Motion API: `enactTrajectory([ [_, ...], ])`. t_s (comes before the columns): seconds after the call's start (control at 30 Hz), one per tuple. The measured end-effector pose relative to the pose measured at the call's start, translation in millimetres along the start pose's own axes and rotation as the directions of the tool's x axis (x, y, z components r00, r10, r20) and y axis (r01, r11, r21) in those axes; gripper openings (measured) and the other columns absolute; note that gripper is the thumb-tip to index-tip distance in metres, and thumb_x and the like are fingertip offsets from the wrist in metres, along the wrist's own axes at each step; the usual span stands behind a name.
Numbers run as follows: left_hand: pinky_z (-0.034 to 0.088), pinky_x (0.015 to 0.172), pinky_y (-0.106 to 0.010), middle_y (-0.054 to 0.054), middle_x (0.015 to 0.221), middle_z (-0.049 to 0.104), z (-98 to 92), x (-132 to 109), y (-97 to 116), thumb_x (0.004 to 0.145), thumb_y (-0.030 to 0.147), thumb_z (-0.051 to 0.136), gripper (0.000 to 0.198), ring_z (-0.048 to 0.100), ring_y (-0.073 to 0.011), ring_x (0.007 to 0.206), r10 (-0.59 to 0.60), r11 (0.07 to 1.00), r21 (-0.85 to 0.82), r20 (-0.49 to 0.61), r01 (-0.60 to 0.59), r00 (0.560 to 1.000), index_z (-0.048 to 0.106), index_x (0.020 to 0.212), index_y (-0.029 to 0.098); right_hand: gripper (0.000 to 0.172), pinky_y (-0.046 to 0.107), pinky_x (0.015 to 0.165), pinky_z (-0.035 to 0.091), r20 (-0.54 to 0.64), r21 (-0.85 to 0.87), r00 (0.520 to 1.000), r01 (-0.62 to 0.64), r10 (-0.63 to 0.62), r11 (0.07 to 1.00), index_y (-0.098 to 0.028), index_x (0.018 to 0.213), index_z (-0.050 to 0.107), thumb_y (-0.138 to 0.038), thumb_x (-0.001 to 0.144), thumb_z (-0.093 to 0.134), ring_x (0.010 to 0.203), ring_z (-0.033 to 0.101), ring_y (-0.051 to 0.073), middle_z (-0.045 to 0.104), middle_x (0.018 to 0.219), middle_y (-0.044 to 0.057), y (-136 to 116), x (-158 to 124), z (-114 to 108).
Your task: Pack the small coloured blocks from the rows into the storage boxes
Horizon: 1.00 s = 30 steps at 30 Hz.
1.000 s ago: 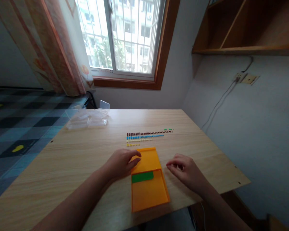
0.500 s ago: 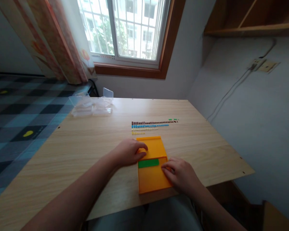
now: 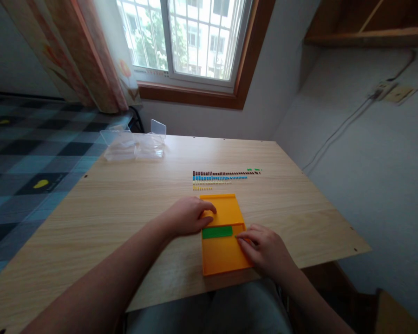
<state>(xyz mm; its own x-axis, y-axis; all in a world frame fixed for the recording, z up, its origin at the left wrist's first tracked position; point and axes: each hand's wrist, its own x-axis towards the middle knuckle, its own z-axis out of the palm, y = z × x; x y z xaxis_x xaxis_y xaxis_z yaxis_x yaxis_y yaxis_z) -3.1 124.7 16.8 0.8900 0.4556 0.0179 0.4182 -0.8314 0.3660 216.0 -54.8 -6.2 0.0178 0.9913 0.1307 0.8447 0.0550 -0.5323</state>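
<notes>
Orange tray (image 3: pixel 225 255) is getting held from both sides. The fingers (image 3: pixel 209 209) of your left hand (image 3: pixel 186 215) are lying flat and together on its far half, likely pinning it down. Those of your right hand (image 3: pixel 264 248) are curling onto the right rim beside the green strip (image 3: pixel 217 232), can't tell if they're pinching. It's sitting at the near edge of the bench (image 3: pixel 125 208), with rows of tiny coloured bits (image 3: pixel 223 176) lying just beyond.

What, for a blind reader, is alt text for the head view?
A person's left hand rests on the far half of an orange tray on a wooden table; the right hand touches its right wall beside a green strip. Rows of tiny pieces lie beyond.
</notes>
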Motion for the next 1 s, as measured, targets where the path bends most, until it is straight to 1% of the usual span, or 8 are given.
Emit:
enactTrajectory([
  [0.1,0.048,0.076,-0.032,-0.005,0.098,0.079,-0.4,0,0,0.09,0.031,0.058,0.029,0.071,-0.0242,0.088,0.003,1.0,0.019,0.02,-0.004,1.0,0.075,0.114,0.027,0.024,0.031,0.074,0.046,0.009,-0.015,1.0,-0.007,0.007,1.0,-0.024,0.093,0.079,-0.028,0.095,0.055,0.082,0.066,0.021,0.071,0.085,0.005,-2,1,1],
  [0.27,0.048,0.076,-0.033,-0.005,0.097,0.078,-0.7,0,1,0.091,0.032,0.058,0.029,0.07,-0.0245,0.086,-0.002,1.0,0.018,0.012,0.002,1.0,0.075,0.113,0.027,0.023,0.031,0.075,0.047,-0.001,-0.018,1.0,-0.015,0.015,1.0,-0.024,0.093,0.078,-0.027,0.095,0.055,0.084,0.067,0.021,0.072,0.088,0.005,-2,2,1],
  [0.4,0.049,0.077,-0.033,-0.006,0.097,0.078,-0.9,0,1,0.09,0.032,0.058,0.028,0.07,-0.0247,0.087,0.007,1.0,0.005,0.005,-0.007,1.0,0.075,0.112,0.027,0.021,0.032,0.076,0.047,-0.012,-0.062,1.0,-0.019,0.018,0.998,-0.024,0.093,0.077,-0.029,0.096,0.057,0.086,0.067,0.022,0.072,0.089,0.004,-1,3,1],
  [0.73,0.05,0.077,-0.033,-0.006,0.095,0.078,0.8,-1,1,0.09,0.032,0.059,0.027,0.071,-0.0242,0.085,0.01,1.0,-0.003,-0.024,-0.01,1.0,0.076,0.111,0.026,0.018,0.031,0.074,0.045,0.032,-0.195,0.999,0.02,-0.014,0.981,-0.025,0.09,0.076,-0.028,0.096,0.059,0.087,0.066,0.022,0.072,0.089,0.003,-10,9,-1],
  [1.0,0.049,0.075,-0.033,-0.007,0.094,0.078,-0.1,0,0,0.091,0.033,0.058,0.028,0.07,-0.025,0.085,0.007,1.0,0.001,-0.004,-0.007,1.0,0.076,0.111,0.026,0.02,0.031,0.073,0.045,0.076,-0.237,0.997,0.023,-0.005,0.971,-0.026,0.09,0.077,-0.026,0.097,0.057,0.086,0.067,0.022,0.073,0.091,0.003,-11,9,-5],
])
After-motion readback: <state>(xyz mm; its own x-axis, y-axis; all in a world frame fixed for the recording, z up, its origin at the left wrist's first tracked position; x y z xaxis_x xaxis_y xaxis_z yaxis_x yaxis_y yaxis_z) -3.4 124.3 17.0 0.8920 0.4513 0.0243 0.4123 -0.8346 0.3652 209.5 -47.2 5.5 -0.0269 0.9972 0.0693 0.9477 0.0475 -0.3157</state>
